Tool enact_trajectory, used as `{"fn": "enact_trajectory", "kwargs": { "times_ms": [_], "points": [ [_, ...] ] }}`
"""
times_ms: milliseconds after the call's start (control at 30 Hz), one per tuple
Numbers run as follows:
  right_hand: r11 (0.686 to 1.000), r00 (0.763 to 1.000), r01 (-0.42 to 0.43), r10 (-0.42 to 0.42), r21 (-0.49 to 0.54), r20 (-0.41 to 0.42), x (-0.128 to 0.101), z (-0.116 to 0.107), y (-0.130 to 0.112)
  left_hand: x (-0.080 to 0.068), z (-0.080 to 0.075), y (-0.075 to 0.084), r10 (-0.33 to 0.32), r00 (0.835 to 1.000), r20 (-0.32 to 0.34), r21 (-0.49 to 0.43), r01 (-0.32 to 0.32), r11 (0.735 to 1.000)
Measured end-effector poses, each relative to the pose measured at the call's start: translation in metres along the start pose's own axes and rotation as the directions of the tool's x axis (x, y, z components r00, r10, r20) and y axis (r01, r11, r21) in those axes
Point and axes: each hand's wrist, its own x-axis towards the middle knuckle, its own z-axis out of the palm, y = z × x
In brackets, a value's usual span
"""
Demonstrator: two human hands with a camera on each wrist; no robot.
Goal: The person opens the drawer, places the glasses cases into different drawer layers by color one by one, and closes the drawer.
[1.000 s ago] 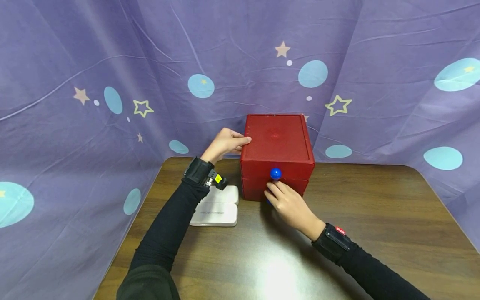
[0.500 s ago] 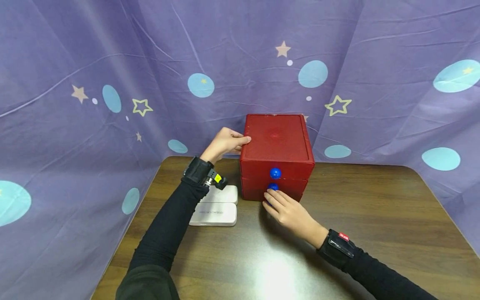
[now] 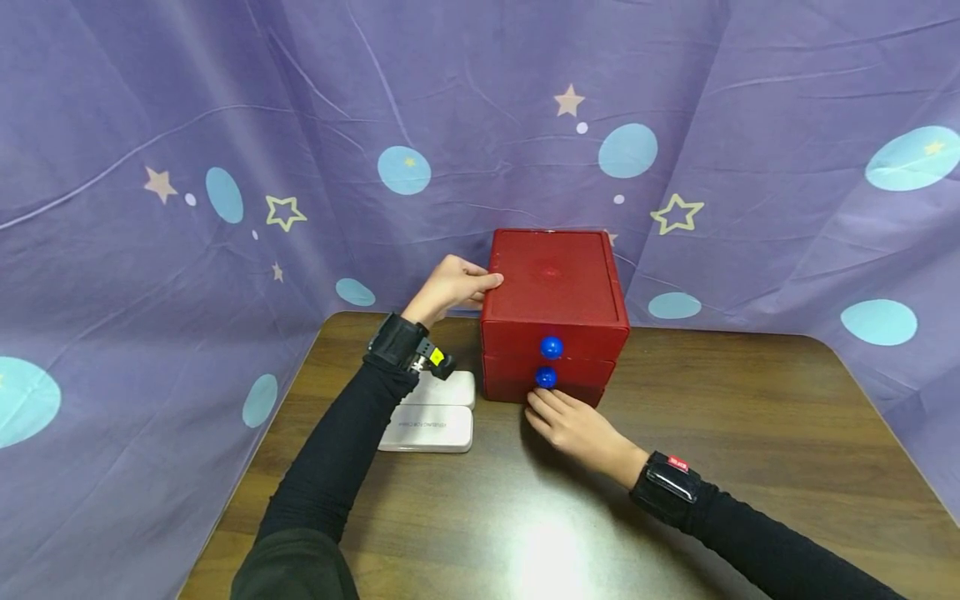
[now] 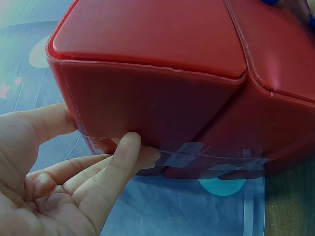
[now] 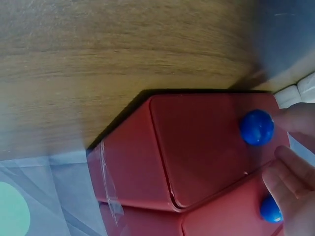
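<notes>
A red box with stacked drawers (image 3: 551, 283) stands at the table's back, blue knobs on its drawer fronts. My left hand (image 4: 74, 172) holds its upper left edge near the back, thumb over the top and fingers against the side. Below the middle knob (image 3: 546, 377), my right hand (image 3: 573, 429) is at the front. In the right wrist view, its thumb (image 5: 298, 118) is beside the bottom knob (image 5: 257, 127), and its fingertips lie between that knob and the one above. The hand hides the bottom knob in the head view. The visible drawer fronts look flush.
Two flat white cases (image 3: 427, 429) lie left of the box, near the left forearm. The wooden table (image 3: 720, 417) runs back to a purple curtain (image 3: 480, 167) with stars and ovals. Clear tape (image 4: 184, 155) crosses the box's side.
My right hand has moved down from the middle knob toward the bottom one, leaving the middle knob in full view. My left hand and the box have kept their place.
</notes>
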Motion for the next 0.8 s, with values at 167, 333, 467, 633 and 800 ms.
{"fn": "enact_trajectory", "kwargs": {
  "times_ms": [167, 333, 467, 633, 800],
  "points": [
    [0.999, 0.999, -0.003, 0.001, 0.038, 0.041, 0.001, 0.009, 0.001, 0.001, -0.001, -0.001, 0.003, 1.000, -0.001, 0.008, -0.003, 1.000],
    [0.999, 0.997, -0.016, 0.013, 0.033, 0.075, 0.002, 0.015, 0.001, 0.002, -0.002, -0.002, 0.003, 1.000, 0.004, 0.016, -0.003, 1.000],
    [1.000, 0.996, -0.016, 0.015, 0.010, 0.088, 0.004, 0.018, 0.001, 0.003, -0.002, -0.001, 0.003, 1.000, 0.004, 0.009, -0.003, 1.000],
    [1.000, 0.998, -0.009, 0.010, -0.024, 0.068, 0.008, 0.024, 0.002, 0.003, -0.001, 0.000, 0.000, 1.000, 0.004, -0.002, 0.000, 1.000],
    [0.997, 0.999, -0.017, 0.019, -0.070, 0.026, 0.011, 0.030, 0.000, 0.003, -0.001, -0.001, 0.004, 1.000, 0.009, -0.019, -0.004, 1.000]
  ]
}}
